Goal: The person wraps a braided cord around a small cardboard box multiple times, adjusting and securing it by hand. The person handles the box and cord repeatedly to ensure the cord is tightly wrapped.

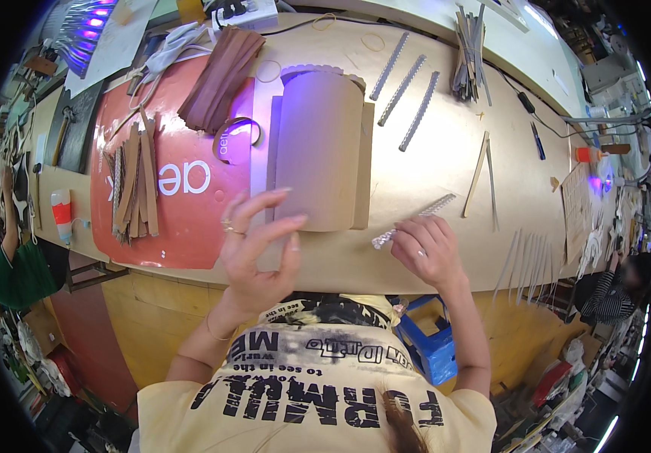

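Observation:
My right hand (pixel 430 251) grips a grey strip with a wavy edge (pixel 440 204), its ends sticking out on both sides of the fingers just above the table. My left hand (pixel 259 253) is raised with thumb and fingers apart and nothing between them. It hovers by the lower left corner of a tan rounded panel stack (pixel 318 151), whose far edge is scalloped. Whether the fingertips touch the panel I cannot tell. Beyond my right hand, several similar strips (pixel 418 112) lie side by side on the table.
Left of the panels, a red sheet (pixel 182 219) carries brown strip bundles (pixel 223 79), tan strips (pixel 138 185) and a curled band (pixel 223 143). To the right lie a strip bundle (pixel 467 57), two thin strips (pixel 478 170) and a pen (pixel 538 141). A blue stool (pixel 433 347) stands below the table.

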The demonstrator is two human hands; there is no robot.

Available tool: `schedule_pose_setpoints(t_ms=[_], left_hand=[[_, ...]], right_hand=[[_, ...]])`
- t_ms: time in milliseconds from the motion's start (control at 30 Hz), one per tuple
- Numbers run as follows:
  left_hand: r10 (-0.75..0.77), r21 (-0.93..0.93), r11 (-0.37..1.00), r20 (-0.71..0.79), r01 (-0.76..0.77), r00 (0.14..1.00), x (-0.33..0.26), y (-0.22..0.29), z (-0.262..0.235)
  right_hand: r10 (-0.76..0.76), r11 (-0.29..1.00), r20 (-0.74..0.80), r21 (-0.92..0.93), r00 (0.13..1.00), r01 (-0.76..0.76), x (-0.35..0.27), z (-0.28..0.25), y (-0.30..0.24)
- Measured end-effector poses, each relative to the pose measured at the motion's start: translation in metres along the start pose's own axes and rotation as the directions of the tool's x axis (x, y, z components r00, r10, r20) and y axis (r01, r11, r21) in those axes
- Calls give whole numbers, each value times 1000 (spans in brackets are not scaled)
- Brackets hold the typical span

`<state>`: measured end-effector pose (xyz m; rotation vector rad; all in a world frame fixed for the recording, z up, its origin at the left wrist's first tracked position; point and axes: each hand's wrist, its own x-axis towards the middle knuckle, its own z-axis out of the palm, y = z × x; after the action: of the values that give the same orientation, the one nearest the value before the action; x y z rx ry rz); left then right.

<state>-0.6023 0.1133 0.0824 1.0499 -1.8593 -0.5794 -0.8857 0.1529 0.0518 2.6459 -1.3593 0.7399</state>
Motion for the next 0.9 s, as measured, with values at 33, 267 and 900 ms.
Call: schedule_pose_setpoints(t_ms=[33, 267, 900], left_hand=[[-29, -68, 997, 29, 31, 999, 3, 4, 2], [-168, -335, 928, 18, 164, 986, 44, 1, 4], [-568, -672, 594, 38, 442, 822, 99, -114, -79]], right_hand=[[-20, 998, -41, -62, 999, 18, 3, -3, 0], [-227, 949, -334, -287, 915, 130, 92, -14, 11], [-749, 632, -449, -264, 487, 729, 250, 67, -11]])
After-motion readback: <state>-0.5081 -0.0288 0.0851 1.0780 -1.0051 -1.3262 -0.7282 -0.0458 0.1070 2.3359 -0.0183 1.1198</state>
